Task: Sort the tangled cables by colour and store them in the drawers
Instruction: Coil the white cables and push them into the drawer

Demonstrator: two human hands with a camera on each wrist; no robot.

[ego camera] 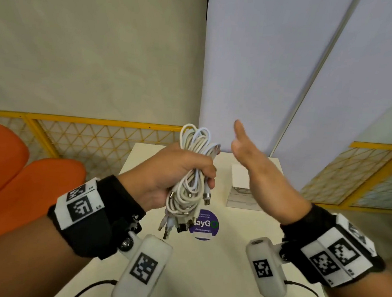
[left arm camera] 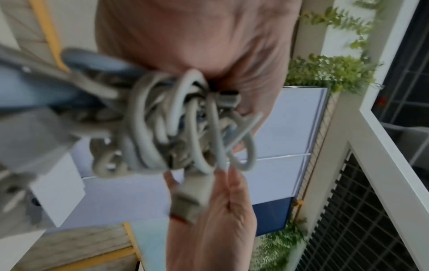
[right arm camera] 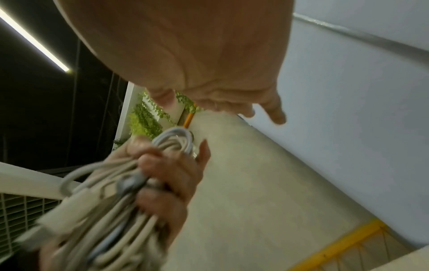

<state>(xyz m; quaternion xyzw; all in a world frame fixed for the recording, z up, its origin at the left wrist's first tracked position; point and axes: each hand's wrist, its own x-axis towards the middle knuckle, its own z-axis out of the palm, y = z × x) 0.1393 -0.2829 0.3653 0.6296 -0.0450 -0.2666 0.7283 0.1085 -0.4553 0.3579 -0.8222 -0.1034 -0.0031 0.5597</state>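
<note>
Head view is showing the left hand (ego camera: 177, 170) clenching a bundle of white cables (ego camera: 193, 178) at its middle, plugs dangling below the fist, loops sticking out above. Just right, the right hand (ego camera: 259, 169) is hanging with fingers straight, holding nothing. Farther off, a purple sticker (ego camera: 205, 224) on the table (ego camera: 215, 278) is reading "Clean as you go".

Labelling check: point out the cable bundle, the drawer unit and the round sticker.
cable bundle (ego camera: 194, 171), head view, strands at the left hand's grip.
drawer unit (ego camera: 239, 178), head view, its white top.
round sticker (ego camera: 205, 226), head view, purple face.
</note>
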